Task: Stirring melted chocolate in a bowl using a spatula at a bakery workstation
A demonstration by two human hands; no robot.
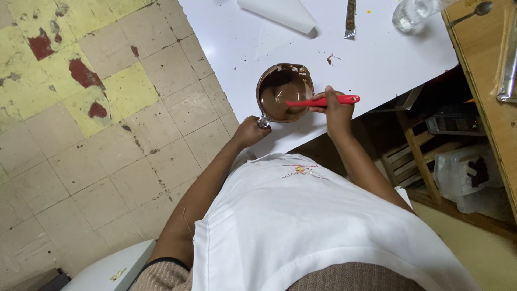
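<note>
A small metal pot (284,92) holding brown melted chocolate sits near the edge of a white table (371,59). My left hand (249,132) grips the pot's short handle at its near side. My right hand (335,108) holds a red spatula (323,101), whose blade lies in the chocolate while its handle points right over the table. A white apron covers my front below.
On the table's far side lie a white cone-shaped piping bag (280,13), a narrow foil strip (350,19) and a clear plastic bottle (414,12). A wooden shelf (482,54) with a spoon stands at right. Plastic containers (466,175) sit below. Worn tiled floor lies at left.
</note>
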